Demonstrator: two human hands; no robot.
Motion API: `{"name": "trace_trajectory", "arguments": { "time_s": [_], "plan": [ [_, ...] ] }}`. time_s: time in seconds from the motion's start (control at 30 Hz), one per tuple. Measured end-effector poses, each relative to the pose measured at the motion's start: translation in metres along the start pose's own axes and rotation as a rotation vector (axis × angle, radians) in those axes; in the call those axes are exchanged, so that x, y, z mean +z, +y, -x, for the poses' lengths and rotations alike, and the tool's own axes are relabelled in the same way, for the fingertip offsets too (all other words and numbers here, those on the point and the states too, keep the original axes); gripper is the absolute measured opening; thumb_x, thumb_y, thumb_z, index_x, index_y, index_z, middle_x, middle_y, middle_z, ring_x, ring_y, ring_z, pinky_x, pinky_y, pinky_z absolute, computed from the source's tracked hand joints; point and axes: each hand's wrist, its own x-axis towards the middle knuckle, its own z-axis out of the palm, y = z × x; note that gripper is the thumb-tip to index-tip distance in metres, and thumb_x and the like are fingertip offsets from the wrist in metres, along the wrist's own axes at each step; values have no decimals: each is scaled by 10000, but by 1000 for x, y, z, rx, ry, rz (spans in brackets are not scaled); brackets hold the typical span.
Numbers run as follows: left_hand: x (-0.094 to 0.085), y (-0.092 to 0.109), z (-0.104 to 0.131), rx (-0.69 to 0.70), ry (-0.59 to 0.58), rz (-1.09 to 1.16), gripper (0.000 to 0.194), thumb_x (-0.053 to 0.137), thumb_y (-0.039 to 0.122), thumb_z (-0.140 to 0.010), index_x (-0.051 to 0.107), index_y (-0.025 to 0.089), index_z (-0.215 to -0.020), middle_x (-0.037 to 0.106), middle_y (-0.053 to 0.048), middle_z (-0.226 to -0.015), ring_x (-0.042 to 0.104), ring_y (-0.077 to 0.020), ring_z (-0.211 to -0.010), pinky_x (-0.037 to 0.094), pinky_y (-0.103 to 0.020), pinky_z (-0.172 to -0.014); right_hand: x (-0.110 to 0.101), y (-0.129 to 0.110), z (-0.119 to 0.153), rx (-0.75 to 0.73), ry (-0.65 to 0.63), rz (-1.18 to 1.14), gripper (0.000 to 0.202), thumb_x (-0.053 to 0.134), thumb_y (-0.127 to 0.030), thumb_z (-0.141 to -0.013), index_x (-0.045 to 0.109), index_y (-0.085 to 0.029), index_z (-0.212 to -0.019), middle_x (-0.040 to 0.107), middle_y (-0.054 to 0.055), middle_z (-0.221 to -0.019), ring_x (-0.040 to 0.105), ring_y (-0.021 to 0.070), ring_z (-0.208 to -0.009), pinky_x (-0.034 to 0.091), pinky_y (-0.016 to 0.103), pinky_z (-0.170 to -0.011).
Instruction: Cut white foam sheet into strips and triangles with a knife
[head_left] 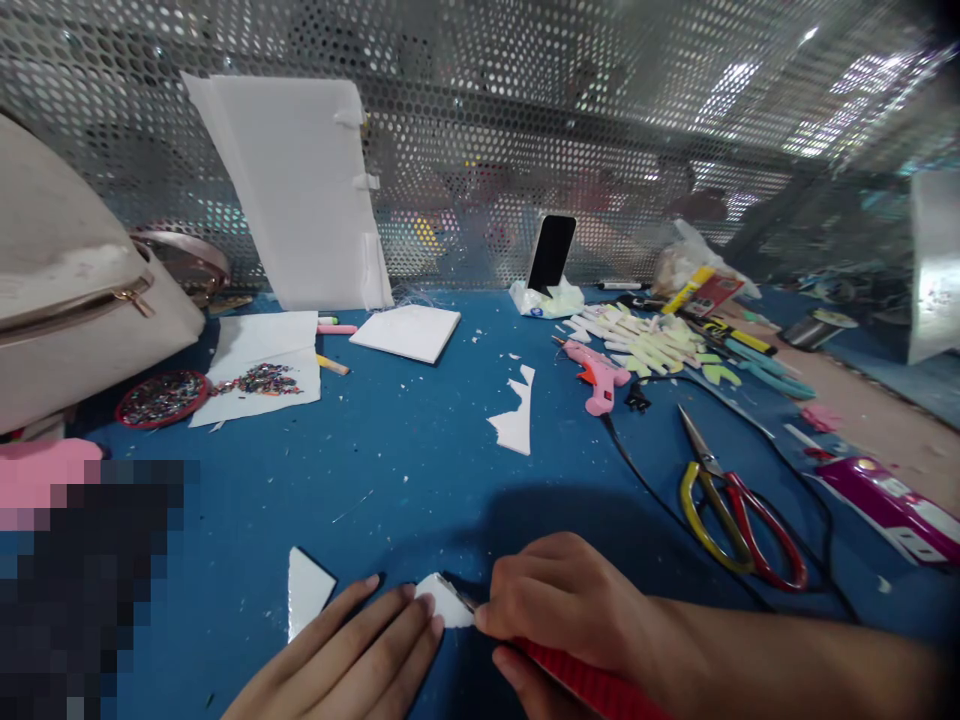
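- Head view: at bottom centre, our left hand [352, 655] presses flat, fingers together, on a small white foam piece [444, 603].
- Our right hand [562, 600] is clamped on a red knife [592, 685], its blade touching the foam.
- Scraps litter the blue table [420, 440]; a perforated metal wall [525, 130] fills the top of the frame.

A single head-worn camera looks forward and down from just above the near edge of the blue table [420, 450], close over the left hand [352, 655] and right hand [566, 600] at the bottom of frame (strongly wide-angle, edges bowed). It faces the perforated metal wall [525, 120] across the table.
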Motion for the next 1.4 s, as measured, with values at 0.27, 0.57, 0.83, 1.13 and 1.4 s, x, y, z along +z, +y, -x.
{"name": "trace_trajectory", "arguments": {
  "time_s": [0.27, 0.57, 0.83, 1.13, 1.4],
  "plan": [
    [1, 0, -1, 11, -14, -16, 470, 292, 388, -1143, 641, 191, -1389, 654, 8, -1418, 555, -178, -1341, 111, -433, -1326, 0, -2, 2, -3, -4, 46, 87, 458, -163, -949, 539, -191, -967, 602, -15, -685, 494, 124, -541, 328, 289, -505],
    [-1, 1, 0, -9, -15, -10, 485, 290, 429, -1138, 661, 215, -1366, 638, 21, -1444, 540, -164, -1367, 129, -404, -1323, 2, -3, 4, -5, 1, 80, 93, 462, -136, -948, 539, -187, -939, 595, -15, -683, 490, 121, -538, 331, 291, -510],
    [-1, 1, 1, -7, -11, -16, 442, 328, 393, -1137, 647, 217, -1387, 638, 25, -1447, 555, -148, -1349, 124, -378, -1320, -1, -6, 5, -3, 2, 97, 106, 452, -150, -970, 538, -194, -927, 592, -22, -658, 474, 116, -528, 334, 291, -510],
    [-1, 2, -1, -11, -21, -23, 479, 307, 441, -1135, 627, 214, -1409, 633, 30, -1456, 558, -148, -1340, 115, -390, -1320, -1, -6, 7, -8, -4, 139, 162, 461, -145, -967, 503, -205, -822, 583, -26, -655, 501, 107, -539, 356, 293, -529],
    [0, 1, 0, 8, -33, -24, 510, 279, 450, -1135, 615, 190, -1418, 639, 17, -1444, 560, -172, -1322, 84, -429, -1324, -3, -9, 9, -23, -8, 176, 190, 441, -138, -988, 522, -201, -828, 603, -29, -647, 530, 103, -549, 384, 286, -542]
  ]
}}
